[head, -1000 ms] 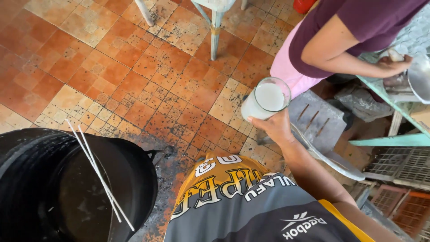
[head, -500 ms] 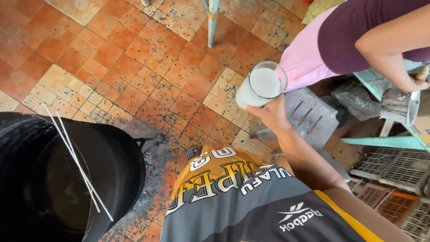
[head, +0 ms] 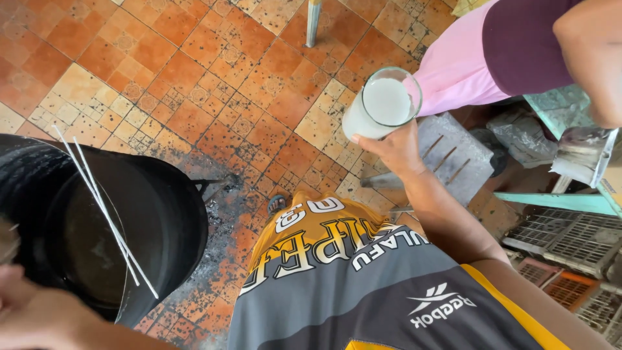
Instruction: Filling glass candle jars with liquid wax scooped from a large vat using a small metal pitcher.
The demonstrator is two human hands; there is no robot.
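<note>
White liquid fills a clear glass (head: 383, 105) held out over the orange tiled floor (head: 194, 78) — the right hand (head: 394, 150) wraps its fingers closed around the glass from below. At lower left, the left hand (head: 39, 317) is blurred at the frame edge; its grip cannot be told. Beside it sits a large black pot (head: 110, 227) with two thin white sticks (head: 107, 217) laid across it.

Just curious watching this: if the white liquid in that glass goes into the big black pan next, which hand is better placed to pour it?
Probably the right hand: it already grips the glass. The left hand is at the black pan, holding nothing visible.
</note>
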